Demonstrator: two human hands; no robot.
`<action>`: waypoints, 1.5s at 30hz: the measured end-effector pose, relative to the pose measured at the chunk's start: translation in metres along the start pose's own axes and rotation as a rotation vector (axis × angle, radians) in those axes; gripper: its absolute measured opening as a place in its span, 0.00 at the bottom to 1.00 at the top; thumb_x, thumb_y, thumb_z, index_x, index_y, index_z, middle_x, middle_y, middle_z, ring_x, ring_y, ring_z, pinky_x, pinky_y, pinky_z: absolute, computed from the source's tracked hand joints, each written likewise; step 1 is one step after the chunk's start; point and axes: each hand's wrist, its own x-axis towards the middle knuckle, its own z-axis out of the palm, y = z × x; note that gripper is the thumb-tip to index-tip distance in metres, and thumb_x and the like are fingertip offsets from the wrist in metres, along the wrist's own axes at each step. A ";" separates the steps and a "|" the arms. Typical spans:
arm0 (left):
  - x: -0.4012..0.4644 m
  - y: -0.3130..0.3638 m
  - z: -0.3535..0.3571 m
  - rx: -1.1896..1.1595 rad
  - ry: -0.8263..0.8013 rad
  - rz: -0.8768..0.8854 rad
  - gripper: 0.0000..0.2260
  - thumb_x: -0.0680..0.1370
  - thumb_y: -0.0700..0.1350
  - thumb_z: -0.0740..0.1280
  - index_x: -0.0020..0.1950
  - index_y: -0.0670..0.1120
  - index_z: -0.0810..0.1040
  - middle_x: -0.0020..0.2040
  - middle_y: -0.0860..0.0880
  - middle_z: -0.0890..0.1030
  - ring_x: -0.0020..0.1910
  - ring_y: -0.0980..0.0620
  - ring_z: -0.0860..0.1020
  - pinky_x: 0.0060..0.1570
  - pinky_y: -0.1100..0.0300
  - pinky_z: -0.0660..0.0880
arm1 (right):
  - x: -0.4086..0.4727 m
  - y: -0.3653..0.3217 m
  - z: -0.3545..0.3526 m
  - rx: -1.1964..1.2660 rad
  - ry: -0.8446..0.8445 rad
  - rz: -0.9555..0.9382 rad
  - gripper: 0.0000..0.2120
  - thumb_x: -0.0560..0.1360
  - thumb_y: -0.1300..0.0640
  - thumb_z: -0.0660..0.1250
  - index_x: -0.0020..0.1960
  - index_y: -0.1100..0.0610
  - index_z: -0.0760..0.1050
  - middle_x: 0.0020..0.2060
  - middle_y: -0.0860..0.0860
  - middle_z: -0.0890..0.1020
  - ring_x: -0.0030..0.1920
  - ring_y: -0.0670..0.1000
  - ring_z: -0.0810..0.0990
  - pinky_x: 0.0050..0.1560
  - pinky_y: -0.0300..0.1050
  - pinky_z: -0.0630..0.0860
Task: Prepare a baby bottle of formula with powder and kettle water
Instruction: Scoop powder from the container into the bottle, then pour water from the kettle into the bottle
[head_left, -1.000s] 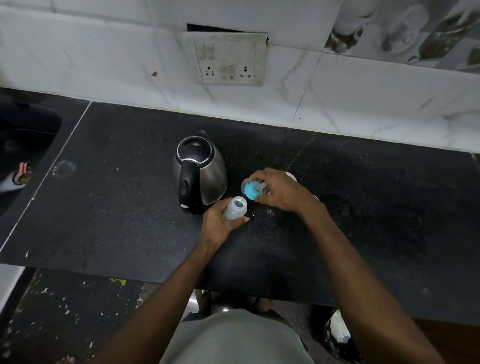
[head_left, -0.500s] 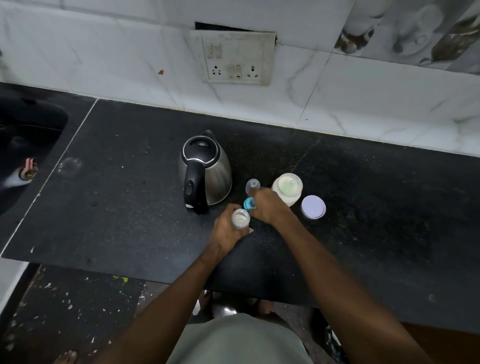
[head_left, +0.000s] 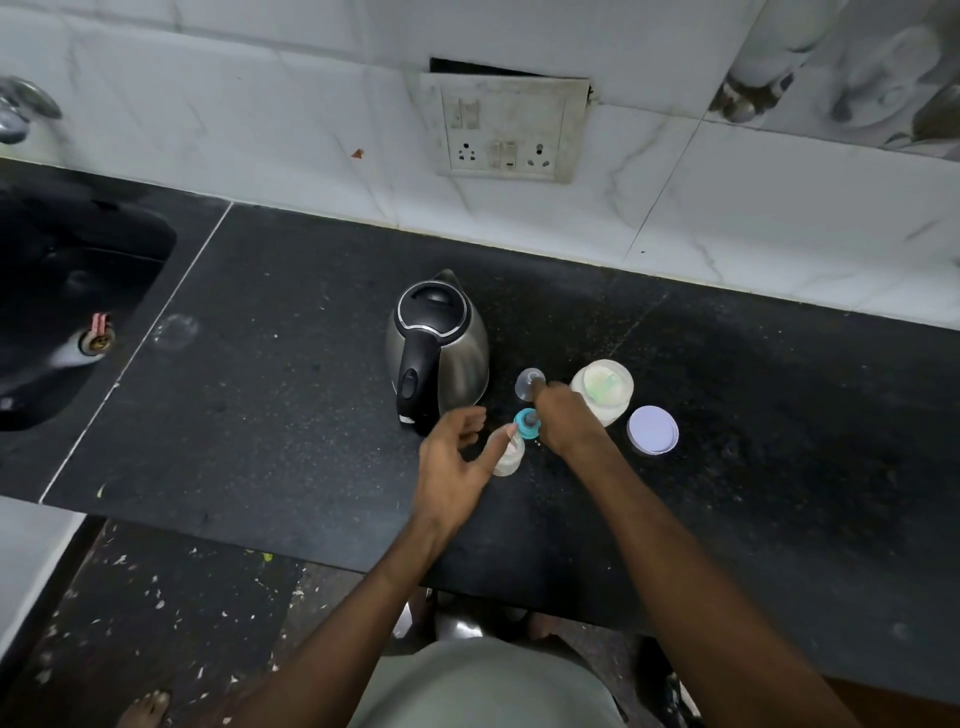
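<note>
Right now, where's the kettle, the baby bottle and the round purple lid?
kettle (head_left: 457, 358): head view, on its steel side.
baby bottle (head_left: 508, 457): head view, on its clear body.
round purple lid (head_left: 652, 429): head view, on its flat top.

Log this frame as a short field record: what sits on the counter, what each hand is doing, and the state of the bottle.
surface: black stone counter
kettle: steel electric kettle with black handle, lid shut, upright
bottle: small clear baby bottle, upright
teat: blue-ringed teat at bottle mouth
left hand: open, thumb against bottle
right hand: on the teat
powder: open white formula jar; its round pale lid lies beside it
cap: clear dome cap on counter
</note>
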 end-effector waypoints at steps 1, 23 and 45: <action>0.001 0.004 -0.004 -0.018 0.026 0.026 0.19 0.76 0.57 0.77 0.60 0.47 0.82 0.55 0.53 0.85 0.53 0.57 0.84 0.55 0.60 0.82 | -0.001 -0.002 -0.010 0.031 0.020 0.011 0.24 0.79 0.63 0.68 0.73 0.61 0.69 0.63 0.62 0.79 0.60 0.62 0.81 0.57 0.53 0.78; 0.069 -0.003 -0.138 -0.166 0.292 0.183 0.07 0.83 0.40 0.69 0.60 0.43 0.80 0.42 0.42 0.84 0.45 0.44 0.85 0.51 0.48 0.82 | -0.022 -0.175 0.018 1.298 0.198 0.061 0.11 0.77 0.53 0.74 0.49 0.61 0.79 0.35 0.48 0.84 0.35 0.40 0.80 0.43 0.39 0.74; 0.084 0.005 -0.143 -0.212 0.134 0.148 0.04 0.82 0.35 0.68 0.53 0.42 0.81 0.41 0.46 0.84 0.40 0.57 0.83 0.44 0.63 0.81 | -0.009 -0.168 -0.023 1.303 0.731 0.361 0.29 0.70 0.43 0.79 0.24 0.54 0.65 0.20 0.50 0.68 0.25 0.51 0.70 0.29 0.57 0.75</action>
